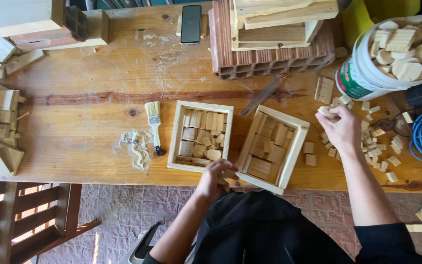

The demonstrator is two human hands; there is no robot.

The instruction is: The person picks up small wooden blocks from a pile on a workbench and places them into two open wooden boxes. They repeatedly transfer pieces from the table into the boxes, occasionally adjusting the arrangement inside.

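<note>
Right hand (342, 128) fingers clenched on a wood offcut (325, 112) beside the tilted frame (271, 149); left hand (216, 177) fingers pinching that frame's near corner on the counter (89, 112); best steady it before seating the piece.

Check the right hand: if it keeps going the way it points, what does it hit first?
Likely the flat wooden tile just past the right hand, which points up and slightly left with a wood piece in its fingers. Height above the table is unclear.
</note>
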